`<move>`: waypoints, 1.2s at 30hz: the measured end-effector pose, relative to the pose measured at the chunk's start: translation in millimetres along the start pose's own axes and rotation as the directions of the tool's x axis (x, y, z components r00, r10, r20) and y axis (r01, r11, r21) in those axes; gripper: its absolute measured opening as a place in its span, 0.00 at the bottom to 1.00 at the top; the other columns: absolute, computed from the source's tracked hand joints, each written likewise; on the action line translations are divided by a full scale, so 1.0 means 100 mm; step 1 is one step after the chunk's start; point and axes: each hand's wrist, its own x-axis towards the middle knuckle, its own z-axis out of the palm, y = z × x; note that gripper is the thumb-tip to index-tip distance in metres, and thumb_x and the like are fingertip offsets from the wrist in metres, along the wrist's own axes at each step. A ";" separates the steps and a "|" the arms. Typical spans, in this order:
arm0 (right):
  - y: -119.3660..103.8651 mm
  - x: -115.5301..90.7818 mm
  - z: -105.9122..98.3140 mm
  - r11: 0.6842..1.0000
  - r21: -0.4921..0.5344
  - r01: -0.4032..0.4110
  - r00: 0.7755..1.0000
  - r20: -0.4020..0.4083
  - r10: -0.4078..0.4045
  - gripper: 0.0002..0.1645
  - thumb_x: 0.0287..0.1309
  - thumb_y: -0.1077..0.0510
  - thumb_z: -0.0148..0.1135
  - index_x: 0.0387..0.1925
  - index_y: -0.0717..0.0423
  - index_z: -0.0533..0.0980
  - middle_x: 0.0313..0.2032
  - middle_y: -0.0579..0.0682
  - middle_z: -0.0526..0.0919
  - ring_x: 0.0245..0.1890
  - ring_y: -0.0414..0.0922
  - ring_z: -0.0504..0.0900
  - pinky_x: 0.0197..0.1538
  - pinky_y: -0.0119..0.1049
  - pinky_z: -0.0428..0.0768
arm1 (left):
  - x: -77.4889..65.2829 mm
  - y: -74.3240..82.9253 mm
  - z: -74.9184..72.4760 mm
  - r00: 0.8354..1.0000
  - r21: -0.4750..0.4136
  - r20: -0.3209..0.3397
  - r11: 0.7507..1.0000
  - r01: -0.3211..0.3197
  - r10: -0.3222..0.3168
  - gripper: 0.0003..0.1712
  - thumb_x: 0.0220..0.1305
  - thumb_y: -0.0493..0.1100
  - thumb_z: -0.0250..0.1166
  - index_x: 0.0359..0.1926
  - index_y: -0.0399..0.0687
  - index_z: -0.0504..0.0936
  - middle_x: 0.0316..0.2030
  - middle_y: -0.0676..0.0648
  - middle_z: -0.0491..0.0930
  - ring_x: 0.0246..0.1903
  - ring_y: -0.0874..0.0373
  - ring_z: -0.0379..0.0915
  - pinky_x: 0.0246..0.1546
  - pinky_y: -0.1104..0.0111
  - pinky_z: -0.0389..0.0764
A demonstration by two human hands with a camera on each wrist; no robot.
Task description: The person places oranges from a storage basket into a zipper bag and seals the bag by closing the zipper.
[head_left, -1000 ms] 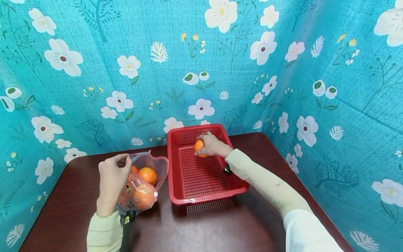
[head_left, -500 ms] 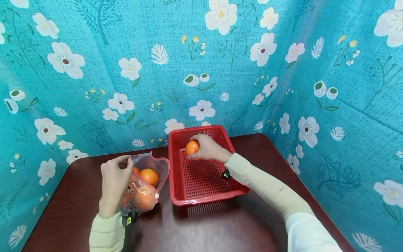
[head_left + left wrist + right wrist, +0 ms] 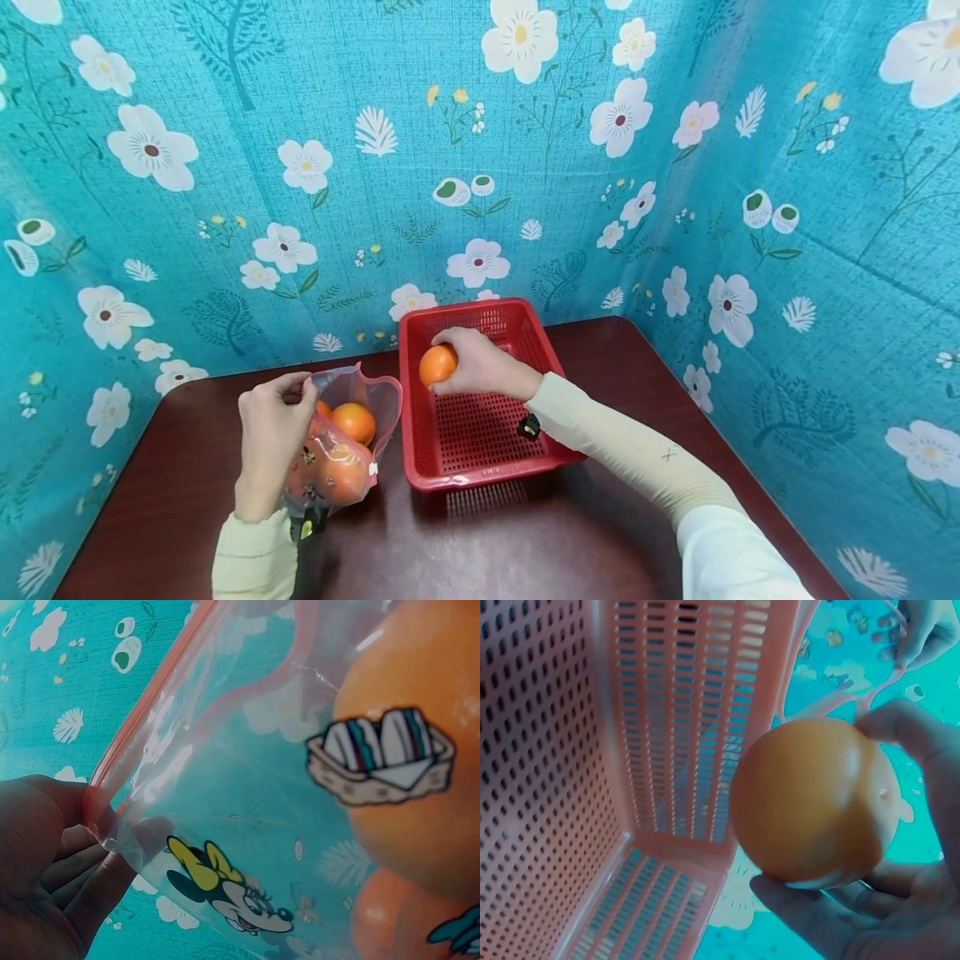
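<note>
My right hand [image 3: 483, 363] grips an orange [image 3: 438, 366] over the left part of a red perforated basket [image 3: 495, 475]. In the right wrist view the orange [image 3: 814, 802] sits between thumb and fingers, close by the basket's side wall [image 3: 682, 720]. On the left, my left hand [image 3: 273, 433] pinches the edge of a clear zip bag [image 3: 382, 392] with a pink rim. The bag's mouth stands open toward the basket, and several oranges [image 3: 353, 423] lie inside. Cartoon prints mark the bag [image 3: 232, 772] in the left wrist view, where thumb and fingers [image 3: 97, 892] hold its corner.
A dark brown table [image 3: 480, 550] carries both bag and basket. Behind and to the right hangs a turquoise flowered cloth [image 3: 420, 167]. The basket's left rim [image 3: 406, 400] stands right beside the bag's mouth.
My right hand has carried the orange leftward across the basket, from its middle to near the left rim. The left hand and the bag have stayed in place.
</note>
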 end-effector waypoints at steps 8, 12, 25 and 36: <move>-0.16 0.01 0.08 0.998 -0.017 0.058 0.998 -0.018 -0.058 0.35 0.46 0.40 0.77 0.52 0.50 0.74 0.46 0.44 0.77 0.43 0.40 0.76 0.41 0.30 0.81 | 0.01 0.00 0.00 1.000 0.001 -0.003 1.000 -0.007 0.007 0.05 0.61 0.31 0.68 0.35 0.31 0.89 0.28 0.37 0.87 0.24 0.45 0.85 0.30 0.91 0.69; -0.20 0.02 0.11 0.997 -0.003 0.075 0.997 -0.006 -0.075 0.35 0.46 0.40 0.77 0.53 0.49 0.75 0.47 0.43 0.76 0.45 0.39 0.75 0.41 0.29 0.81 | 0.00 -0.01 -0.01 1.000 0.015 0.001 1.000 0.000 0.000 0.05 0.61 0.31 0.69 0.36 0.31 0.89 0.28 0.37 0.87 0.24 0.46 0.85 0.30 0.84 0.77; -0.32 0.01 0.19 0.988 -0.016 0.152 0.988 0.014 -0.152 0.37 0.46 0.42 0.77 0.57 0.49 0.76 0.50 0.42 0.75 0.46 0.37 0.75 0.44 0.26 0.81 | 0.00 -0.01 -0.03 1.000 0.022 0.003 1.000 -0.009 0.009 0.06 0.60 0.30 0.69 0.37 0.31 0.89 0.28 0.37 0.87 0.24 0.46 0.84 0.30 0.60 0.86; -0.39 0.02 0.25 0.975 -0.036 0.219 0.976 0.016 -0.219 0.36 0.50 0.43 0.73 0.61 0.46 0.76 0.53 0.42 0.75 0.47 0.37 0.75 0.42 0.26 0.81 | -0.01 -0.03 -0.03 1.000 0.012 0.007 1.000 -0.005 0.005 0.06 0.61 0.30 0.69 0.39 0.31 0.89 0.29 0.36 0.87 0.25 0.45 0.85 0.32 0.61 0.86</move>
